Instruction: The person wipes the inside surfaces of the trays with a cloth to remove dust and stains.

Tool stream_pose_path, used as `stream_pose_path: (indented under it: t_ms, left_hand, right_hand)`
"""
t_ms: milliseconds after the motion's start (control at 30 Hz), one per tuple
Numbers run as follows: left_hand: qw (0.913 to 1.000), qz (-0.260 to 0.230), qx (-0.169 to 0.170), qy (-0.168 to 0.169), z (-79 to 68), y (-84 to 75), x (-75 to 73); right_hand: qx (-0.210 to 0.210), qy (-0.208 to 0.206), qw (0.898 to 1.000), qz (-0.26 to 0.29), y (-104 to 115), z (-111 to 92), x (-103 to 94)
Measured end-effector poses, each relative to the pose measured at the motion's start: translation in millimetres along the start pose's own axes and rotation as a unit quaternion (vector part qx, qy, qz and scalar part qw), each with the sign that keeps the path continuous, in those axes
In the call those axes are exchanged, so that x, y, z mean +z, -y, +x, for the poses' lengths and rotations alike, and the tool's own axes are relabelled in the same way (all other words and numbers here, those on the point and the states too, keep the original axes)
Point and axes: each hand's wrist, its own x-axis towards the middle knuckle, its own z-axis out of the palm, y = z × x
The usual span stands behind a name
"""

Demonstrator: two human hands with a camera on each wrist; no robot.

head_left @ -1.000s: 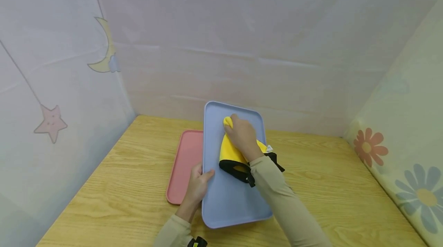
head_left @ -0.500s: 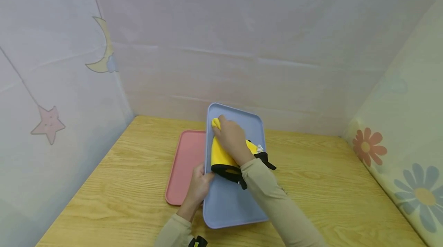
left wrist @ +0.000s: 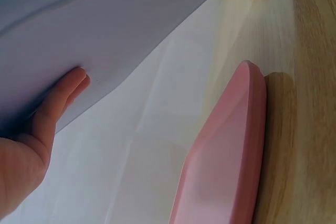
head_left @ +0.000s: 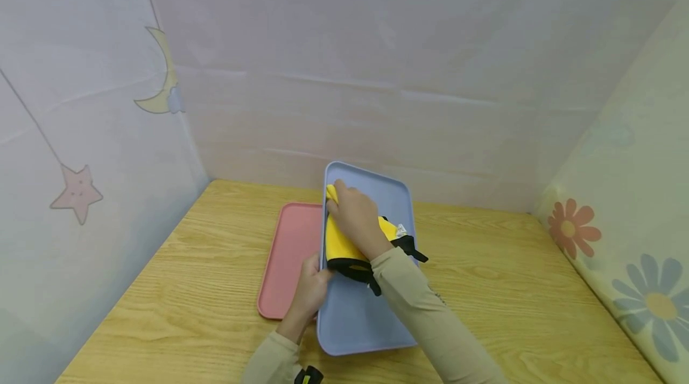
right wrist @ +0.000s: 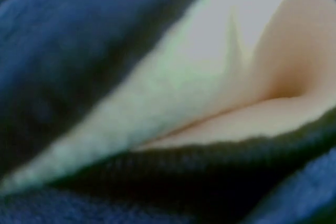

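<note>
The left hand (head_left: pixel 311 289) grips the left edge of the tilted blue tray (head_left: pixel 360 321), while the right hand's (head_left: pixel 353 216) curled fingers clutch a yellow cloth (head_left: pixel 339 244) along that edge. This looks like mid-wipe, so another stroke would call for a steady left grip. Partly hidden behind, the pink tray (head_left: pixel 287 264) lies near the far edge of the table (head_left: pixel 495 276).

Soft, even, slightly dim light fills the head view; creases on the far wall (head_left: pixel 344 73) show as pale streaks. In the left wrist view, the pink tray (left wrist: pixel 212 177) throws a soft shadow onto the table (left wrist: pixel 317 145). The right wrist view is heavily blurred, its fabric (right wrist: pixel 178 82) pale amid dark folds.
</note>
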Motion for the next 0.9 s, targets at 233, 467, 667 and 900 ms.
stream_pose_path:
  t_ms: [233,467,667,900]
  left_hand:
    - [1.0000,-0.003,-0.001,-0.001,-3.3,-0.4,0.7]
    - [0.9999,-0.007,-0.013,-0.002,-3.8,-3.0,0.2]
    - [0.9998,-0.019,-0.012,0.001,-4.6,-4.8,-2.7]
    - [0.9990,-0.042,-0.015,0.006,-5.5,-5.5,-5.2]
  right_hand:
    - [0.025,-0.002,1.000,-0.009,-10,-1,3.7]
    - [0.023,-0.022,0.999,-0.011,-24,0,4.0]
    - [0.047,-0.011,0.999,-0.011,-42,-1,6.3]
    - [0.099,0.016,0.995,0.002,-67,-1,9.5]
